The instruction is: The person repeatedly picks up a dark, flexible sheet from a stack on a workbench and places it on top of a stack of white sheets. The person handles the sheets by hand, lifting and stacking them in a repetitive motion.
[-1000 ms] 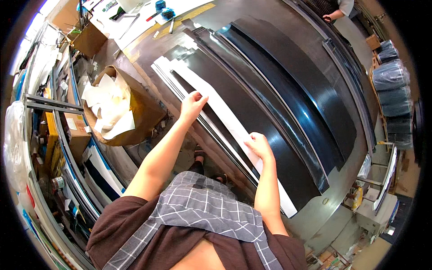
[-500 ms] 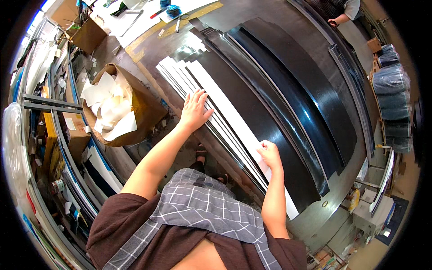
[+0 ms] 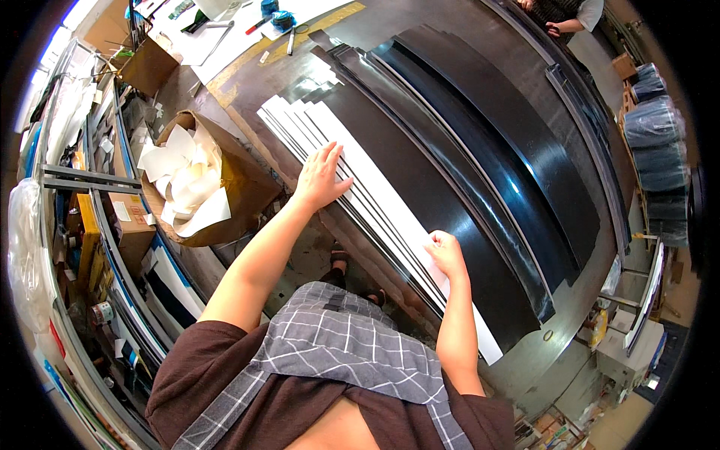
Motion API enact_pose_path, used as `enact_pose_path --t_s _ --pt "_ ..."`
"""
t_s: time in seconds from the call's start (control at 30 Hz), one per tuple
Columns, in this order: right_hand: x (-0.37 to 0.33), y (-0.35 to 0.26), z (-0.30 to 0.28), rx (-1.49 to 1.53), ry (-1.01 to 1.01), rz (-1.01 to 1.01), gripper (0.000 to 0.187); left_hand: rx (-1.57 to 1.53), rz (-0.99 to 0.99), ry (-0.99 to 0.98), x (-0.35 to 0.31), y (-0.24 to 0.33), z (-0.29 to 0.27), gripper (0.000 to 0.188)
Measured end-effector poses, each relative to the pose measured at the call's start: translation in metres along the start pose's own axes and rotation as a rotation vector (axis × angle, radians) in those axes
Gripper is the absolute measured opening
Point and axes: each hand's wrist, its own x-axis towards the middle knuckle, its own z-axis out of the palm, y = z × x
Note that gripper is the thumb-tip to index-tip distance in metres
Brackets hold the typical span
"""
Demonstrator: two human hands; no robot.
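White strips, a whole bundle of them, fanned out from about 11 o'clock down to 5, and the outermost white strip just got settled. A second ago it was pinched up by both hands and kinked away from the others; now it runs alongside them, up against the big black sheet toward 2 o'clock. I'd say that makes this one pretty much lined up, give or take a nudge.

Left hand, roughly 10 to 11 o'clock: palm down over the strips, fingers stretched toward 12, thumb out toward 3. Not gripping anything, just resting there. Right hand, near 4 o'clock: loosely curled, fingertips together at the outer strip's edge. Can't tell if it's actually pinching it. Both forearms reach up from the 6 o'clock side, the left one straighter. Carton of white scraps sits around 9 to 10.
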Motion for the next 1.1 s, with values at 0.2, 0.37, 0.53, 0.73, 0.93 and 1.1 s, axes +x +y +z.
enact_pose_path --t_s 0.2,0.37,0.53,0.73,0.93,1.1 --pt "0.0 0.002 -0.001 0.01 -0.016 -0.012 0.012 0.02 0.002 -0.047 0.003 0.0 -0.004 0.073" --pt "0.0 -0.003 -0.002 0.029 -0.027 -0.025 0.01 0.029 -0.007 -0.061 0.004 0.001 -0.005 0.073" --pt "0.004 0.008 0.0 0.001 -0.01 -0.056 0.01 0.024 -0.012 -0.069 0.007 0.003 -0.006 0.071" --pt "0.006 0.005 -0.001 -0.069 0.004 -0.005 0.016 0.107 -0.048 -0.005 0.028 -0.023 -0.004 0.061" --pt "0.006 0.007 -0.001 -0.028 0.009 0.049 0.015 0.088 -0.079 -0.029 0.055 -0.042 -0.008 0.032" --pt "-0.035 0.021 -0.03 0.026 -0.06 0.094 0.021 0.142 -0.106 -0.037 0.057 -0.044 -0.005 0.032"
